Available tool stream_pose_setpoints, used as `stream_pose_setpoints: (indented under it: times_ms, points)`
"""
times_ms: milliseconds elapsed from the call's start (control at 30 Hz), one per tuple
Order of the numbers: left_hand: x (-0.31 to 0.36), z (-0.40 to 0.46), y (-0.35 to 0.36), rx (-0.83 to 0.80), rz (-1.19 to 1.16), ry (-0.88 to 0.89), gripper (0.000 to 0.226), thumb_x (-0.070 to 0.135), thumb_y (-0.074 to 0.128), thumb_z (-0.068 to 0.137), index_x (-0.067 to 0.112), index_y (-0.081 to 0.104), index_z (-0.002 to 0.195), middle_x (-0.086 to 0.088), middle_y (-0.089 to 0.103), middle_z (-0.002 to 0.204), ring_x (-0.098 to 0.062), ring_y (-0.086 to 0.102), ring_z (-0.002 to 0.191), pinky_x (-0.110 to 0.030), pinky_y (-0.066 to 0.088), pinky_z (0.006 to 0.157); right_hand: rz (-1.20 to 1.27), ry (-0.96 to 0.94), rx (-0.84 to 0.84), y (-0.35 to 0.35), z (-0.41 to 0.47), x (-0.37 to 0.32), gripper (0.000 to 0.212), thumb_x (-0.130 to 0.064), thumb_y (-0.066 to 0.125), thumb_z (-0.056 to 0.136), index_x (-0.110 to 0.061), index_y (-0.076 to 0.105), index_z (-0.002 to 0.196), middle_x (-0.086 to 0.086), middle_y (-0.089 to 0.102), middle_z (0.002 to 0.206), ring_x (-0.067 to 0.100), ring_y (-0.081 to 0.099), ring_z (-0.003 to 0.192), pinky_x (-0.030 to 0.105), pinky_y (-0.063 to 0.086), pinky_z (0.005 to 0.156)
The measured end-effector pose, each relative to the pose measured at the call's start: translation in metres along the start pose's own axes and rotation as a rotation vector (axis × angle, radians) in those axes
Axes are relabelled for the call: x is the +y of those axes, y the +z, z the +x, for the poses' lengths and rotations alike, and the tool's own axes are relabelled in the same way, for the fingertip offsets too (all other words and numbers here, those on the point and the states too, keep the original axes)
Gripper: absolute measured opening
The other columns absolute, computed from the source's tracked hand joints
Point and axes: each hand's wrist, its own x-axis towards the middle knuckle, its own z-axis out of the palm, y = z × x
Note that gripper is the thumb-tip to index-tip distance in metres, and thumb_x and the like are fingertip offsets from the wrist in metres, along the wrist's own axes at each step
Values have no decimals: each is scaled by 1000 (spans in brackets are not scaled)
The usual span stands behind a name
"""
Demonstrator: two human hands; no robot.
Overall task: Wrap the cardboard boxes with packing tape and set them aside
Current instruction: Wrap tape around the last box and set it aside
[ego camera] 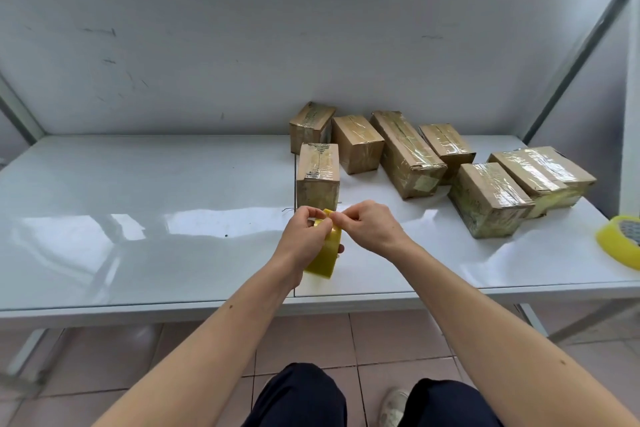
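Packing tape roll point(323, 255) gripped by left hand point(304, 239); right hand point(369, 230) pinches its free end, which could tear or re-stick.

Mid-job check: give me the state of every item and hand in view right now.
Left hand: grips tape roll.
Right hand: pinches the tape end.
Tape roll: held above table, on edge.
Nearest box: taped, on table.
Seven boxes behind: taped.
Spare tape roll: lying at table's right edge.
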Motion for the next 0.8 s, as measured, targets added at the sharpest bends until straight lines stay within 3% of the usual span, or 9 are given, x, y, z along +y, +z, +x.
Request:
stream_pose_setpoints:
  times_ms: [100,167,267,367,533,700,800]
  points:
    - [0,-2,1,4,50,22,17,19,55,101,21,46,116,-7,64,114,-16,74,69,-29,54,67,-75,29,75,-2,-2,0,38,-51,59,94,-21,72,74,-7,57,62,14,52,64,27,32,53]
    - [-2,-2,0,13,38,43,32,16,59,100,22,35,120,-7,65,111,-13,73,65,-26,54,63,-89,49,90,-4,-1,0,35,-51,61,93,-22,75,80,-7,62,69,15,56,70,27,33,55]
    - [1,-1,-2,12,26,58,45,13,62,98,21,26,124,-3,63,103,-3,70,58,-19,51,59,132,123,6,-11,4,4,33,-45,65,91,-14,77,84,-3,62,67,15,54,66,28,40,57]
    - [0,4,-2,-15,28,53,49,11,66,95,23,29,124,-11,65,116,-19,74,80,-29,52,74,392,239,-169,-22,5,3,29,-32,66,93,-5,71,101,6,58,73,13,45,57,23,34,48]
    - [-5,8,8,-46,116,38,49,13,69,93,22,32,123,-10,64,111,-22,59,98,-29,45,75,328,285,-336,-36,10,2,50,-23,67,94,-5,47,137,7,72,94,13,73,75,28,52,70]
    - [-9,16,11,-35,117,55,58,27,73,91,24,27,126,-5,67,111,-17,62,103,-32,42,87,361,276,-82,-44,26,17,56,-20,73,90,-11,40,134,9,63,104,19,70,81,35,55,81]
    - [-14,18,5,3,140,91,57,29,71,91,22,29,129,1,70,107,-12,63,99,-31,43,86,-93,179,119,-49,36,20,50,-26,68,91,-16,35,126,10,62,115,30,64,103,41,49,84]
